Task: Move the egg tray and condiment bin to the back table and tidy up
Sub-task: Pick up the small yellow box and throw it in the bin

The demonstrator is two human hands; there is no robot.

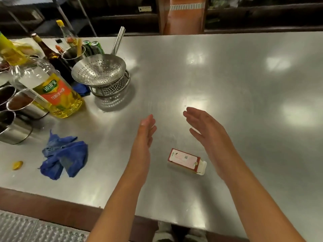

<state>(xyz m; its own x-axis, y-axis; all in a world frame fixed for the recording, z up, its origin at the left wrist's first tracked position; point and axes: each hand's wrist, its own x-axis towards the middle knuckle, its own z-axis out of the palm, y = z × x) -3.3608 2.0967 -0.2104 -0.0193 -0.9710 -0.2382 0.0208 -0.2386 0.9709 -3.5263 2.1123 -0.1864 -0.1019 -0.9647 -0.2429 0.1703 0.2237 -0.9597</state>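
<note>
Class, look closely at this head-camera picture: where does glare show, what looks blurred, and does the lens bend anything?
Head view: soft white glare patches on the steel table, strongest toward the right; the yellow-capped bottle at far left smears with motion blur; the wide lens tilts the oil bottle and dark sauce bottle outward; left hand and right hand fairly sharp.

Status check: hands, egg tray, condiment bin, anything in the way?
Both hands, left and right, open, empty. Egg tray, condiment bin not in view. Small box and blue cloth on table.
</note>
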